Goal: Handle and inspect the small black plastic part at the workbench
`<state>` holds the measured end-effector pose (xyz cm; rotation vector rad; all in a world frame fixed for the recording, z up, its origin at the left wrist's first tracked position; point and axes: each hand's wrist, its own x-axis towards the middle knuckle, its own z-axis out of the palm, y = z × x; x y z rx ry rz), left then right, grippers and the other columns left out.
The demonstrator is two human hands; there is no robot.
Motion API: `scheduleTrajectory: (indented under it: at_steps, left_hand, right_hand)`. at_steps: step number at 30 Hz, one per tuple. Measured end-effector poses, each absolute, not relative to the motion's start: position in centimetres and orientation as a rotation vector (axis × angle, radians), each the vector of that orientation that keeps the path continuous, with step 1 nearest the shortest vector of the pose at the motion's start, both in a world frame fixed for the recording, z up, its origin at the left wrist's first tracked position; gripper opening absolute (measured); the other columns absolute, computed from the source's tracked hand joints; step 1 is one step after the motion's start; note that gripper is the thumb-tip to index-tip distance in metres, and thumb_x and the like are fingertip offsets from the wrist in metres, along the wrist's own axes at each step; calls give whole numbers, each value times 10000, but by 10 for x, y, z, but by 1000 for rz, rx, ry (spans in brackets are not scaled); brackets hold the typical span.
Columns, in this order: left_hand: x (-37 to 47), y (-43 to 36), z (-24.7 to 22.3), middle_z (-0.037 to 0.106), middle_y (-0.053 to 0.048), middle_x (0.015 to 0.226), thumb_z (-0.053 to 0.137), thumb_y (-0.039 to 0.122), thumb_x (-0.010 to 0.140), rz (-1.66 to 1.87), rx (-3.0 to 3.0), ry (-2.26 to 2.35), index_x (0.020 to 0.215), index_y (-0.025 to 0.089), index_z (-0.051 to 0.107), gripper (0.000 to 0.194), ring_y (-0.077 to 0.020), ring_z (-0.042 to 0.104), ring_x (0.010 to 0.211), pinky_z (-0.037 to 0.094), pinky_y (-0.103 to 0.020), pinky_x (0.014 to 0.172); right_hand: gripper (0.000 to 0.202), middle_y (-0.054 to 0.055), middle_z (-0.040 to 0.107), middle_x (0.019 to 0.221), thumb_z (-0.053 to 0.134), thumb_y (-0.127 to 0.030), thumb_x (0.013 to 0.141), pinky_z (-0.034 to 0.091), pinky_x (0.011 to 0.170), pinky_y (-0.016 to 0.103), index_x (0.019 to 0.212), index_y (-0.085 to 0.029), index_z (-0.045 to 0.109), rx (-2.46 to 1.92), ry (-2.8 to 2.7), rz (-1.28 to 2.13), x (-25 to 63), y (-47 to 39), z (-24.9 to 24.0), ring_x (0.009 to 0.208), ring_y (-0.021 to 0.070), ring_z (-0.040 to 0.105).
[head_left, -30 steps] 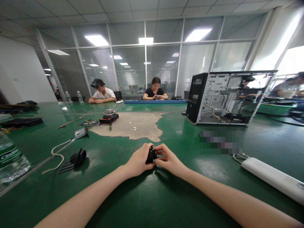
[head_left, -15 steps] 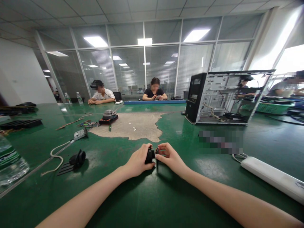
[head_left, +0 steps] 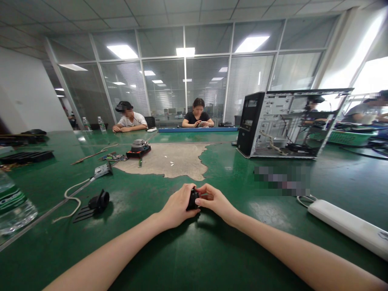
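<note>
My left hand (head_left: 178, 204) is wrapped round a small black part (head_left: 192, 201), just above the green table. Its exact kind is hard to make out. From the other side my right hand (head_left: 214, 201) has thumb and fingers closed at the part's right face. Whatever the right fingers pinch is mostly hidden behind them. To the left of my hands lies a black plastic piece (head_left: 97, 203) with a round end and several thin prongs.
An open computer case (head_left: 254, 125) stands at the right behind a white power strip (head_left: 345, 226). A water bottle (head_left: 15, 206) is at the left edge. A heatsink fan (head_left: 138, 148) sits by a bare brown patch (head_left: 172, 159). Two people sit across the table.
My right hand has moved slightly left, bringing its fingers and the thin dark piece they held up against the black part. The gap between the two hands has closed.
</note>
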<state>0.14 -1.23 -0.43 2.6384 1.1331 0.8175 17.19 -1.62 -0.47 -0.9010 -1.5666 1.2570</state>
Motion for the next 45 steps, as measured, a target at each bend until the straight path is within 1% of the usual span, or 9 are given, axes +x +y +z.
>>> scheduleTrajectory:
  at_steps: [3, 9, 16, 21, 28, 31, 35, 41, 45]
  left_hand:
    - [1, -12, -5, 445, -69, 1094, 623, 309, 678, 817, 2648, 1138, 1141, 218, 289, 578, -229, 500, 951, 429, -374, 786]
    - [3, -12, -5, 454, -70, 1079, 627, 291, 669, 817, 2653, 1141, 1137, 207, 297, 579, -228, 505, 942, 425, -366, 785]
    - [3, -14, -1, 478, -52, 1043, 622, 270, 665, 793, 2602, 1130, 1122, 225, 319, 550, -223, 517, 916, 423, -354, 765]
    - [2, -13, -2, 498, -56, 1041, 629, 284, 661, 799, 2577, 1130, 1142, 227, 317, 576, -229, 518, 928, 416, -359, 775]
    - [2, -13, -5, 507, -56, 1033, 630, 302, 659, 821, 2579, 1133, 1131, 223, 322, 569, -229, 521, 919, 416, -359, 771]
    - [2, -14, -6, 498, -60, 1048, 619, 302, 673, 835, 2611, 1123, 1126, 220, 320, 549, -230, 514, 929, 416, -364, 775]
    - [2, -14, -7, 496, -65, 1045, 601, 291, 695, 847, 2637, 1136, 1131, 213, 310, 531, -231, 514, 924, 419, -369, 771]
    - [3, -12, -9, 479, -73, 1077, 600, 283, 702, 875, 2665, 1119, 1139, 214, 304, 533, -241, 501, 958, 413, -390, 801]
    - [3, -11, -9, 474, -71, 1076, 618, 277, 687, 873, 2661, 1122, 1145, 218, 298, 562, -243, 499, 961, 416, -394, 805]
  right_hand:
    - [274, 13, 597, 850, 637, -362, 680, 460, 739, 316, 840, -175, 517, -907, -1564, 1244, 171, -18, -6, 792, 152, 576]
    - [299, 20, 565, 860, 633, -338, 682, 454, 727, 320, 895, -176, 499, -944, -1629, 1244, 173, -14, -8, 794, 152, 564]
    - [308, -8, 546, 881, 686, -297, 638, 456, 747, 302, 834, -193, 472, -804, -1663, 1275, 175, -18, -9, 811, 140, 569]
    - [242, 3, 567, 853, 619, -338, 704, 461, 719, 297, 842, -188, 488, -858, -1640, 1244, 174, -19, -7, 791, 138, 562]
    - [260, 18, 558, 920, 608, -334, 716, 468, 737, 314, 897, -189, 491, -900, -1677, 1226, 176, -17, -11, 817, 149, 572]
    - [254, 15, 547, 927, 620, -312, 708, 465, 743, 310, 884, -190, 483, -863, -1705, 1236, 177, -18, -12, 826, 147, 571]
    - [296, 10, 531, 945, 660, -285, 672, 456, 773, 311, 884, -200, 473, -797, -1721, 1226, 178, -20, -10, 869, 149, 560]
    - [238, 7, 561, 901, 585, -348, 736, 482, 716, 303, 889, -205, 472, -821, -1662, 1244, 175, -17, -13, 800, 137, 566]
    - [244, 16, 560, 902, 563, -347, 755, 482, 724, 308, 935, -208, 475, -876, -1693, 1159, 173, -15, -17, 830, 148, 563]
